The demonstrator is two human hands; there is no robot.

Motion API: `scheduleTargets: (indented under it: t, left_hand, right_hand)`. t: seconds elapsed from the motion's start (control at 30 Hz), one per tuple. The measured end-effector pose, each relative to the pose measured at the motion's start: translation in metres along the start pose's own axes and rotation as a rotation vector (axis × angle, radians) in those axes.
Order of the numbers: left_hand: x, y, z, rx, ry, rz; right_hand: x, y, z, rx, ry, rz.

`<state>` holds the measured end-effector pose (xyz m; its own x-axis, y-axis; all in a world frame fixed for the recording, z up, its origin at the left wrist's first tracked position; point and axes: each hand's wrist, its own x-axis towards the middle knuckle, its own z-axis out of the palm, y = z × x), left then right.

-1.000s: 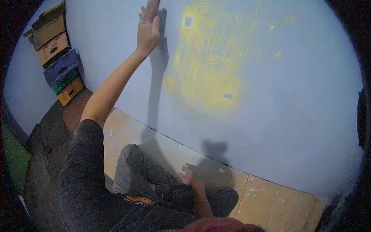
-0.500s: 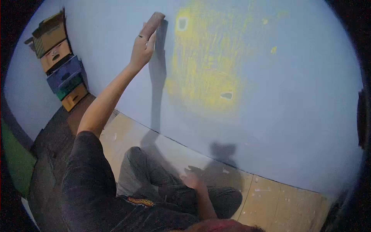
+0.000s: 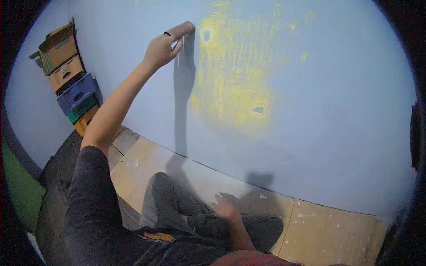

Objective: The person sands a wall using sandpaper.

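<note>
Brown pad (image 3: 183,29) over fingers of left hand (image 3: 159,50).

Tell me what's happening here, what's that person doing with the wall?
A person sits on the floor with bent legs, facing a pale wall. The raised left hand holds a brownish piece, just left of a patchy yellow area; whether the piece touches the wall is hard to tell. The right hand is low by the legs, too blurred to tell if it holds anything.
</note>
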<state>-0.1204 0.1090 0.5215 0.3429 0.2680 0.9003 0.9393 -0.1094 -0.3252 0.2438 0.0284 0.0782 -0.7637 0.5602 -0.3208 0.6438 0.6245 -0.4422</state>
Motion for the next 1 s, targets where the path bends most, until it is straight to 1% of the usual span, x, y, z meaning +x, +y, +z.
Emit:
scheduleTargets:
  t: [0.03,0.13,0.17,0.27,0.4,0.43,0.53,0.57,0.63,0.7,0.73,0.77,0.8,0.87,0.93,0.97,1.0]
  left_hand:
    - [0.004,-0.002,0.004,0.03,-0.057,-0.035]
    - [0.001,-0.021,0.008,0.119,-0.242,-0.189]
    - [0.009,0.01,-0.013,-0.187,-0.088,-0.073]
    - [0.009,0.012,-0.01,-0.302,-0.049,-0.134]
    - [0.025,0.019,-0.001,0.132,0.109,-0.151]
    - [0.027,0.014,0.005,0.269,0.085,-0.165]
    - [0.013,0.012,0.027,0.378,-0.103,-0.252]
    - [0.004,0.012,0.035,0.373,0.003,-0.124]
    - [-0.015,0.016,0.046,0.407,0.046,-0.023]
    - [-0.042,0.046,0.042,0.451,-0.053,-0.036]
    - [-0.055,0.052,0.042,0.456,-0.085,-0.024]
    - [-0.068,0.053,0.042,0.464,-0.116,-0.01]
    - [-0.084,0.049,0.042,0.405,-0.15,-0.014]
    - [-0.089,0.051,0.029,0.318,-0.303,-0.095]
    - [-0.069,0.04,0.019,0.281,-0.137,-0.165]
    - [-0.046,0.041,0.011,0.219,-0.06,-0.222]
    - [-0.027,0.036,0.01,0.213,0.009,-0.178]
  right_hand:
    - [-0.014,-0.019,-0.026,-0.095,-0.051,0.01]
    - [0.02,0.012,0.032,0.195,-0.046,0.034]
    - [0.005,-0.002,0.011,0.19,-0.022,0.021]
    - [-0.008,-0.009,-0.009,0.15,-0.022,-0.002]
    - [-0.014,-0.004,-0.011,0.308,0.027,0.076]
    - [-0.003,0.009,0.004,0.103,0.099,-0.031]
    - [-0.013,-0.009,-0.015,0.225,-0.008,0.091]
    - [-0.009,-0.006,-0.009,0.221,0.014,0.042]
    - [-0.002,0.005,0.009,0.213,0.057,-0.047]
    - [-0.013,-0.008,-0.007,0.187,0.023,-0.001]
    - [-0.016,-0.014,-0.013,0.175,0.005,0.018]
    - [-0.015,-0.014,-0.011,0.19,0.027,-0.009]
    - [-0.014,-0.01,-0.007,0.207,0.048,-0.032]
    - [-0.02,-0.005,-0.003,0.241,0.072,-0.049]
    - [-0.024,-0.01,-0.013,0.267,0.088,-0.05]
    - [-0.017,-0.005,-0.007,0.226,0.089,-0.049]
    - [-0.005,0.004,0.005,0.183,0.087,-0.049]
